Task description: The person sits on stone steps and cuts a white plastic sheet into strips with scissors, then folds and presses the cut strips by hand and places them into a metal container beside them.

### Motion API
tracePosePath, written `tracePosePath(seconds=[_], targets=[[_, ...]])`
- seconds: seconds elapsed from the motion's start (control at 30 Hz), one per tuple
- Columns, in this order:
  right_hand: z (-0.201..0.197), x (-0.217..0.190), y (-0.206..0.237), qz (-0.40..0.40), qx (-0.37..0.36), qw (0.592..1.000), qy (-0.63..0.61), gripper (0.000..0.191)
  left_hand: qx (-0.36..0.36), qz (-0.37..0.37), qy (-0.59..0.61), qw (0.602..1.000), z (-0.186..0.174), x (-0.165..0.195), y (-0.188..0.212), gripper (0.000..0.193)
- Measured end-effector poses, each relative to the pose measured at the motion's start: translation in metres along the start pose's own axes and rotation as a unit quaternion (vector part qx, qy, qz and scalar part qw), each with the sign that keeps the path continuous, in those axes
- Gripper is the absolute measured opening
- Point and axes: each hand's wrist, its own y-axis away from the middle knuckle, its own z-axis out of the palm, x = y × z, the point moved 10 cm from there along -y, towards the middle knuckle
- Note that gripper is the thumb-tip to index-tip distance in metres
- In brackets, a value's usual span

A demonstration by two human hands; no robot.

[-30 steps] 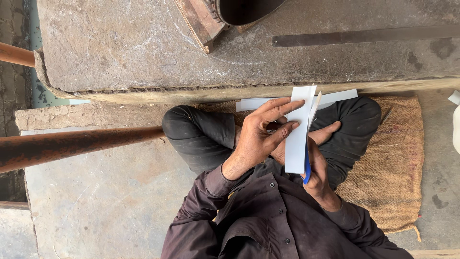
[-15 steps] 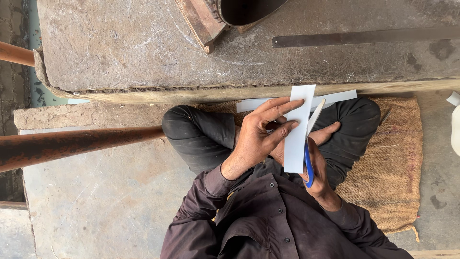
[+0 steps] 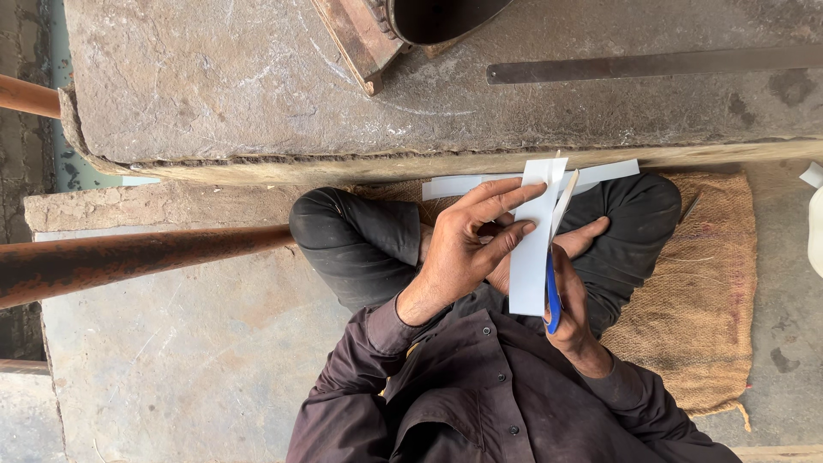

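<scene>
Overhead, a big stone slab (image 3: 257, 86) fills the far part of the view, with a long flat metal bar (image 3: 651, 64) lying on it at the right. Nearer, a rusty pipe (image 3: 129, 261) runs in from the left toward the person's crossed legs, which rest on a burlap mat (image 3: 711, 291). Over the lap, the left hand (image 3: 459, 253) pinches a white paper strip (image 3: 531, 249) between fingers and thumb, holding it upright. Just right of it, the right hand (image 3: 574, 300) is closed around blue-handled scissors (image 3: 553, 296), touching the strip's right edge.
</scene>
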Motion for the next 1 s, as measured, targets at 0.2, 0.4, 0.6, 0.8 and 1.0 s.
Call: tracePosePath(seconds=[0.2, 0.4, 0.6, 0.8, 1.0], targets=[[0.001, -0.001, 0.000, -0.003, 0.016, 1.000, -0.014, 0.061, 0.001, -0.002, 0.005, 1.000, 0.002, -0.003, 0.001, 0.046], [0.001, 0.002, -0.001, 0.011, 0.022, 0.999, -0.028, 0.066, 0.001, -0.003, 0.009, 1.000, 0.002, -0.006, 0.001, 0.047], [0.001, -0.005, -0.005, 0.002, 0.027, 1.000, -0.011, 0.065, 0.000, 0.002, 0.020, 1.000, 0.002, -0.005, 0.002, 0.048], [0.001, -0.008, -0.006, 0.004, 0.034, 0.999, -0.013, 0.067, -0.002, -0.002, 0.017, 1.000, 0.001, -0.005, 0.001, 0.048], [-0.001, -0.001, -0.001, 0.013, 0.039, 0.999, -0.018, 0.073, -0.006, 0.001, 0.030, 1.000, 0.001, -0.003, 0.001, 0.049]])
